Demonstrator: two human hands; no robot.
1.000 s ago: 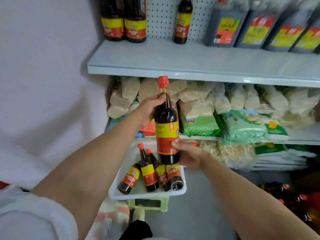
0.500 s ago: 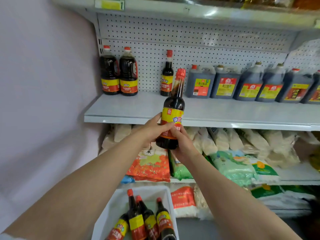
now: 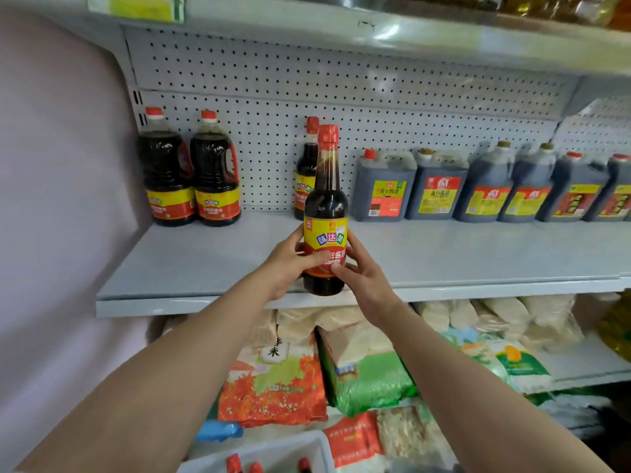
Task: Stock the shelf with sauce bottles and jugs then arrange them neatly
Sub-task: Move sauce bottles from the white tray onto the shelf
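Note:
A dark sauce bottle with a red cap and yellow-red label stands upright over the front edge of the grey shelf. My left hand grips its lower label from the left, and my right hand grips it from the right. Behind it, against the pegboard, stands a matching bottle. Two handled sauce jugs sit at the shelf's left end. Several dark square jugs line the back to the right.
The pink wall closes off the left side. An upper shelf hangs overhead. Bags of rice and grain fill the shelf below. A white tray with red-capped bottles peeks in at the bottom edge.
Both hands have raised the bottle from near the tray up to the front edge of the sauce shelf. My view has tilted up and moved closer to the shelf.

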